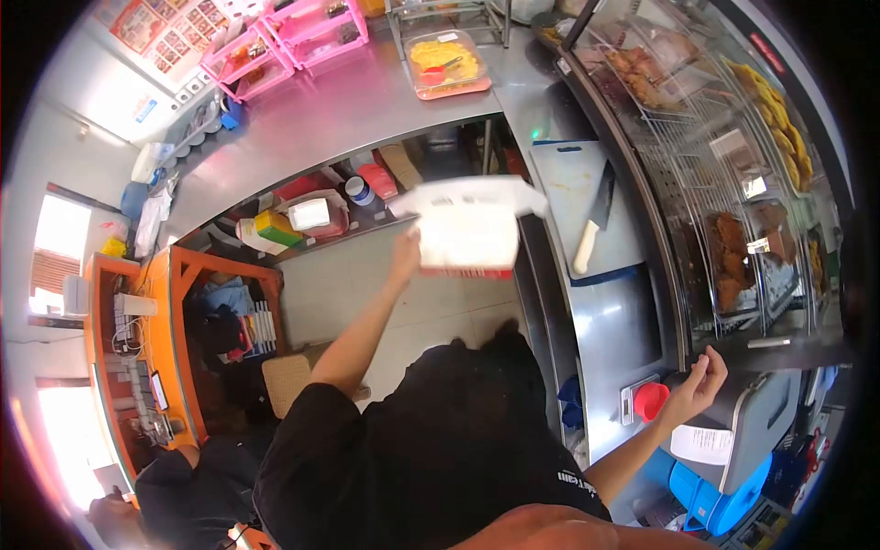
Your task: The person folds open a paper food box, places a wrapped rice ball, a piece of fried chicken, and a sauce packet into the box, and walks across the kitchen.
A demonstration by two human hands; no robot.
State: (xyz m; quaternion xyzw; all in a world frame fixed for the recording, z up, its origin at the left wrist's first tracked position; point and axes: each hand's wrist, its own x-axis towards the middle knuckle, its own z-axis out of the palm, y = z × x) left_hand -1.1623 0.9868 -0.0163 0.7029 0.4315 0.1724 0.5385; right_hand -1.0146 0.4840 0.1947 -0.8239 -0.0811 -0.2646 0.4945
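Note:
My left hand [406,257] is closed on the left edge of a white cardboard food box [469,236]. The box stands open, its flap [467,194] spread at the top and a red printed strip along its near side. Motion blurs it somewhat, and it hangs in the air over the floor. Off to the right, my right hand [701,390] has loosely bent, parted fingers and holds nothing. It is close to the lower edge of the display cabinet [756,345], though I cannot tell whether they touch. Beneath that wrist lies a red round cup [651,401] on a small scale [628,403].
A knife [596,215] lies on a white cutting board [568,192]. Fried food [731,252] fills racks inside the cabinet. On the steel counter [339,110] are a tray of yellow food [449,66] and pink racks [316,37]. Another person [197,490] is at lower left.

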